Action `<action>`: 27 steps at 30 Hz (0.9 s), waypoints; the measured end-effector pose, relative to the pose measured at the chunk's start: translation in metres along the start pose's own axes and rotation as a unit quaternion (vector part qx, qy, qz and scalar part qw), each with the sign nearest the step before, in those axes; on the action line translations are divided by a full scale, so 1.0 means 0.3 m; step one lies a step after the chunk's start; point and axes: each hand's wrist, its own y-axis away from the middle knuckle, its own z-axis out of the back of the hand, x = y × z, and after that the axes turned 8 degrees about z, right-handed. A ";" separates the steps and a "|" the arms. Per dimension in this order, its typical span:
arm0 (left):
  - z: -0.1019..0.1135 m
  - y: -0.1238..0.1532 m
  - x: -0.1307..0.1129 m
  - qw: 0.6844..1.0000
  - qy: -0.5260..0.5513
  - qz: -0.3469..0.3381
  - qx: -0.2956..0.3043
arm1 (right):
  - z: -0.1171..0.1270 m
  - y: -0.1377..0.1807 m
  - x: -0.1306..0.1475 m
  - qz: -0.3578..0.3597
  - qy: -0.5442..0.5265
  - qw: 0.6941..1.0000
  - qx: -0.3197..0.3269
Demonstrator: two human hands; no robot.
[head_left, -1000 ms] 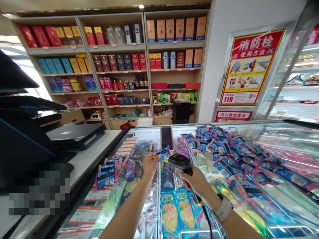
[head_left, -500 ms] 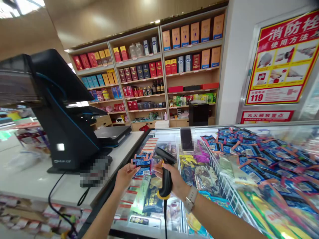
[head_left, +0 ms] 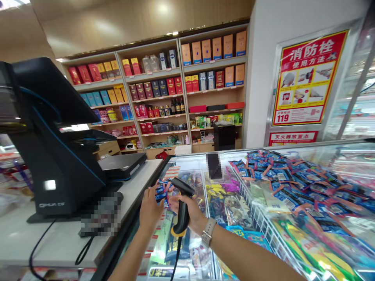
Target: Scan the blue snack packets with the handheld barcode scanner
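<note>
My right hand (head_left: 191,212) is wrapped round the grip of a black barcode scanner (head_left: 183,214), whose head points up and to the left. A cable runs down from the scanner's yellow-ringed base. My left hand (head_left: 150,207) is closed on several small blue packets (head_left: 160,192) with pink ends, just left of the scanner head. The back of this hand and its fingers hide part of the packets. Both hands are above the glass top of a chest freezer, with bagged goods (head_left: 178,242) visible beneath.
A heap of similar blue packets (head_left: 293,187) lies on the right, beyond a white wire divider (head_left: 258,218). On the left counter (head_left: 17,242) stand a black till (head_left: 58,156) and a flat scale (head_left: 121,164). Shelves of boxes (head_left: 158,88) line the back wall.
The view has turned slightly right. My left hand has rotated so that its back now covers more of the blue packets. My right hand still holds the scanner.
</note>
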 end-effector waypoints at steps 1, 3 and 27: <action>-0.025 -0.002 -0.044 0.999 0.017 -0.027 0.013 | 0.029 0.009 0.052 0.025 -0.007 1.000 0.000; -0.091 0.002 -0.142 0.994 0.058 -0.072 0.059 | 0.110 0.024 0.172 0.097 -0.004 0.995 -0.024; -0.945 -0.132 -0.982 0.909 0.188 -0.067 0.365 | 0.706 0.016 0.751 0.208 0.066 0.932 -0.289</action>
